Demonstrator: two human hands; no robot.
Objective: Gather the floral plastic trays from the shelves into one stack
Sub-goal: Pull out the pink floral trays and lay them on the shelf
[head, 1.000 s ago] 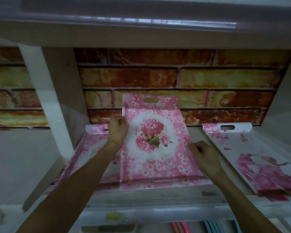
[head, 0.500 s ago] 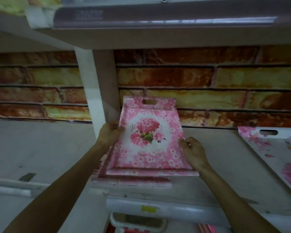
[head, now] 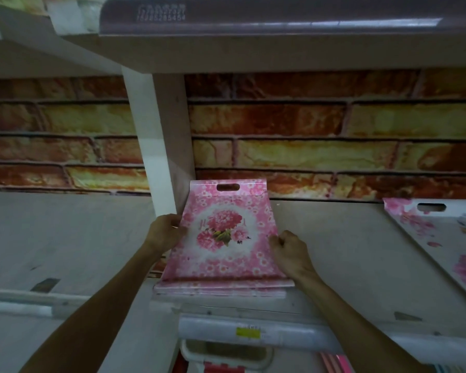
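While the pink floral tray is lying on the shelf atop another tray's edge, beside the white upright post, its left rim is being gripped by the left hand and its right rim by the right hand, both grips clamped on it. A second floral tray is lying well apart at right.

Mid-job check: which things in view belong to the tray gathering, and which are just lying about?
Part of the job:
- pink floral tray, held at its side edges by the left hand and right hand
- trays stacked beneath it
- white floral tray at far right, not yet gathered

Just lying about:
- yellow shelf label
- white basket on the shelf below
- brick-pattern back wall
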